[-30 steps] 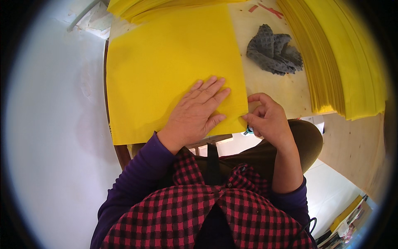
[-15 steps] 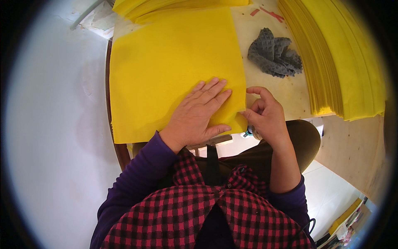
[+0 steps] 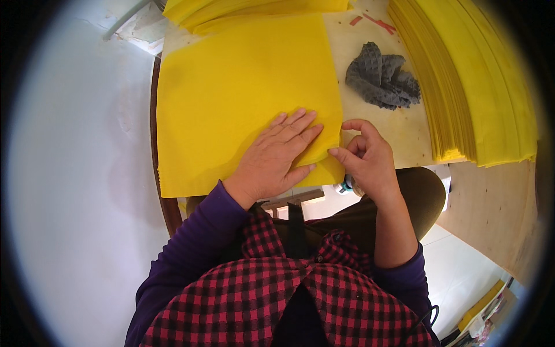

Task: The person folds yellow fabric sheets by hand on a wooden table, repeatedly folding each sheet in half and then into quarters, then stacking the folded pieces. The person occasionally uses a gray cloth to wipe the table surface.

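A stack of square yellow fabric-like sheets (image 3: 231, 87) lies on the table in front of me, its near edge hanging slightly over the table's front. My left hand (image 3: 274, 156) rests flat on the top sheet near its lower right part, fingers spread. At the right edge, my right hand (image 3: 367, 159) has its thumb on top of the sheet by the near corner. The index finger is bent beside the edge and the other fingers curl in, closed on the sheet's edge. A small crease runs from the thumb toward my left hand.
A crumpled dark grey cloth (image 3: 381, 75) lies right of the sheets on the pale wooden table (image 3: 407, 136). Thick layered yellow stacks (image 3: 491, 87) stand at the right, with more yellow material (image 3: 254, 11) at the far side. Red strips (image 3: 378, 24) lie near the back.
My right thumb has slid slightly left and up, farther onto the sheet, and the crease there has shifted. The left hand stays flat in nearly the same place.
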`<state>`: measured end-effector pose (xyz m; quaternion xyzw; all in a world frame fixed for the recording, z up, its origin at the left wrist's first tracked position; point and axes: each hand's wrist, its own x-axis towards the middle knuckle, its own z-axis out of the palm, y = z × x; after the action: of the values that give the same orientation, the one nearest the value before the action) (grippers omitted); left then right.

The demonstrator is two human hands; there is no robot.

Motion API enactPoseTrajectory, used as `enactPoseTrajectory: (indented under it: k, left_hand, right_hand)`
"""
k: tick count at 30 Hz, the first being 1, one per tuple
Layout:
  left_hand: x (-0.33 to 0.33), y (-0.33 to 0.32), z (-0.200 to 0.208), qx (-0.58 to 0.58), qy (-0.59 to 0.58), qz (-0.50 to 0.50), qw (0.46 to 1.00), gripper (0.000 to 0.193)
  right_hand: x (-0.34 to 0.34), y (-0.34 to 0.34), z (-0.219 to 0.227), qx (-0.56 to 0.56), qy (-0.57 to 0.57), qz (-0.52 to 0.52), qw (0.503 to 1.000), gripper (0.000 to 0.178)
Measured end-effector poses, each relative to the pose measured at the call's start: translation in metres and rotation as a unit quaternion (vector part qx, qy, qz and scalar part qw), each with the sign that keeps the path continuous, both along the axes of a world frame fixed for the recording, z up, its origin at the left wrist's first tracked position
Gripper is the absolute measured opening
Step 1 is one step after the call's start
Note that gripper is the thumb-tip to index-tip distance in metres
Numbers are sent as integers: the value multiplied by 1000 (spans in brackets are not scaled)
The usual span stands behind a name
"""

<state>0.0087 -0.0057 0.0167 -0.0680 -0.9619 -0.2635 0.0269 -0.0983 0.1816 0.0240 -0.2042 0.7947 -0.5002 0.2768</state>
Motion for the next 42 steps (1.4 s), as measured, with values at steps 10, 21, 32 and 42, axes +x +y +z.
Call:
enactPoseTrajectory:
  k: [10,21,32,42]
  left_hand:
    - [0,-1,-2,-11,11,-6,1000,63]
    - [1,-1,-1,1,-3,-9,1000,82]
    - [1,-3,-6,8,-4,-13,1000,60]
    - [2,-3,-6,11,1,-15,1000,61]
  right_hand:
    - [1,12,-6,-115,-176,34,977,25]
    - [-4,19,1,-124,-252,45,959,42]
    - [-4,22,0,-140,-204,10,969,33]
    - [-7,29,-15,-82,-71,4,994,10]
